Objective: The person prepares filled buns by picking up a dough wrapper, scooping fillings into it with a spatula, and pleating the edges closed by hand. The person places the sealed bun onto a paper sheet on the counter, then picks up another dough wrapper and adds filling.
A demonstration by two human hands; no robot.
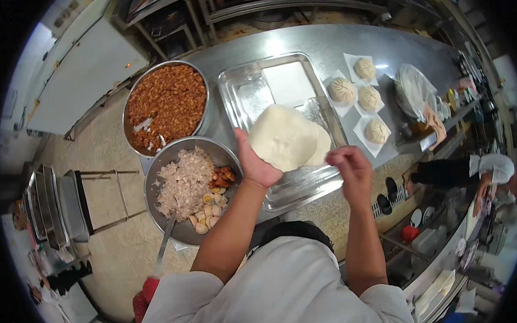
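Observation:
A thin, pale dough wrapper lies across my left hand, whose thumb points up along its left side. Below and to the right, another dough round shows partly from beneath it. My right hand is beside that round's edge, with fingers curled in and pressed together; whether they pinch anything is hidden. Both hands are over a shallow metal tray with a white paper square in it. To the left, a steel bowl holds minced meat, yellowish pieces and a long-handled utensil.
Another large bowl of reddish-brown chopped filling stands at the far left. Several pleated buns sit on paper squares right of the tray, beside a plastic-covered container. A person works at the right-hand counter.

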